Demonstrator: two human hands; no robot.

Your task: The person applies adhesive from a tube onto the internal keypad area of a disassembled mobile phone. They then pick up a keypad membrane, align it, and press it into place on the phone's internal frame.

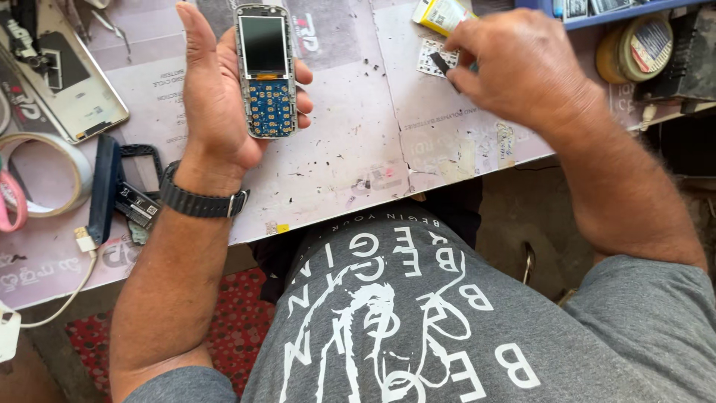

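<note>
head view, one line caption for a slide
Left hand holds an opened keypad phone; right hand reaches across the worktable.

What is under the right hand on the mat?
A small white sheet with dark squares shows beside the right hand, whose fingers pinch a dark strip. The rest is covered.

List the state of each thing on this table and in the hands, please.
Phone: cover off, keypad board bare, screen dark, held upright.
Left hand: shut on phone.
Right hand: pinching a small dark piece.
Tape roll: lying flat.
Round tin: open.
</note>
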